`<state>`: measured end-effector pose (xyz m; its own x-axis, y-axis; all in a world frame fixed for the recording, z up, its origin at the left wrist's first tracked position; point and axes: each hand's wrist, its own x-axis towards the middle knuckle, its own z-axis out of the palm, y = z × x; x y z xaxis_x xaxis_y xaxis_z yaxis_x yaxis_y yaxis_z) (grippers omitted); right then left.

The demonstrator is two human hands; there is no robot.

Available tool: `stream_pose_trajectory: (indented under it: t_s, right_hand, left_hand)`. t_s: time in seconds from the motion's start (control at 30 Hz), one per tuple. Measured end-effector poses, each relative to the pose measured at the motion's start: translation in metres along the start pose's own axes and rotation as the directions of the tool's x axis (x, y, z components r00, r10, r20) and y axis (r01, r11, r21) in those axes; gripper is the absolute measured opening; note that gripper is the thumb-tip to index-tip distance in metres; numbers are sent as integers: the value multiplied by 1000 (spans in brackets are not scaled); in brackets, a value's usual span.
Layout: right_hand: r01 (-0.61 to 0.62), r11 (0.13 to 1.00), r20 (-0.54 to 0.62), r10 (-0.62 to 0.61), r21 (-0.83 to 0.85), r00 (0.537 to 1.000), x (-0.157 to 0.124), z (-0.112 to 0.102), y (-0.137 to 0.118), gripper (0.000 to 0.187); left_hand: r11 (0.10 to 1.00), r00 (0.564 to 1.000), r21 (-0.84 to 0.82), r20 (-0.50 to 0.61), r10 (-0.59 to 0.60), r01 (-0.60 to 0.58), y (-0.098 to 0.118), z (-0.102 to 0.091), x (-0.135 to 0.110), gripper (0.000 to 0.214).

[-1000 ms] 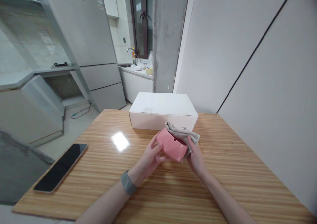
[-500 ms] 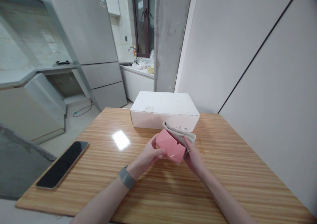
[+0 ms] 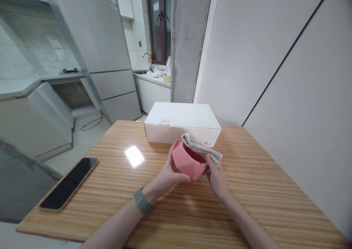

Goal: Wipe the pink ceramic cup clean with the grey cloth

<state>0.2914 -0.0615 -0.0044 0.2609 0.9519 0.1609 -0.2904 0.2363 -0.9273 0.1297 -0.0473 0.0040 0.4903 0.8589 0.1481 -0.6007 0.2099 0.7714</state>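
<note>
The left hand (image 3: pixel 167 174) wraps its fingers around the bowl (image 3: pixel 187 164), tilted above the surface (image 3: pixel 255 190) near the box (image 3: pixel 183 115). The right hand (image 3: pixel 217 178) grips the cloth (image 3: pixel 198 146) in its fingers at the bowl's rim. A phone (image 3: pixel 70 184) lies leftward.

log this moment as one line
left hand: pink container; right hand: grey cloth against pink container; white box: on table, beyond hands; phone: on table

The pink bowl (image 3: pixel 187 164) looks smooth plastic, the cloth (image 3: pixel 202 149) matt, the wood-grained table (image 3: pixel 275 196) glossy, the box (image 3: pixel 181 115) cardboard.
</note>
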Motion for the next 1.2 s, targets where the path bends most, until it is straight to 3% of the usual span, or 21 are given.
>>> stream_pose_trajectory:
  t_s: [0.07,0.23,0.4,0.6,0.8,0.93,1.03,1.1,1.2]
  right_hand:
    - [-24,1000,5,24,4,1000,2,0,-1,47]
    - [-54,998,-37,56,40,998,8,-4,4,47]
    - [-66,998,-35,67,23,997,8,-5,5,48]
    - [-90,996,13,90,23,996,7,-4,4,49]
    - [-88,996,57,88,-8,994,7,-5,7,47]
    - [-62,998,83,61,12,995,4,0,11,47]
    - [-80,996,98,76,37,992,1,4,14,48]
    - [-74,996,103,68,56,992,1,5,15,49]
    - [-43,996,112,35,73,993,2,6,15,50]
  left_hand:
    - [993,998,-98,21,-66,68,1,1,-1,120]
    - [938,982,-291,58,-182,191,2,0,-1,71]
    - [942,977,-265,118,-178,203,-8,-7,-1,63]
    - [935,939,-156,187,-289,319,-12,-24,0,68]
    - [969,979,-139,50,-199,205,-5,-21,2,58]
    - [998,997,-54,-75,-33,29,-3,-14,5,62]
    - [995,980,22,-177,96,-94,-4,-8,5,70]
    - [992,973,36,-192,128,-124,-5,-3,3,77]
    - [995,986,-24,-142,87,-92,-6,4,1,88]
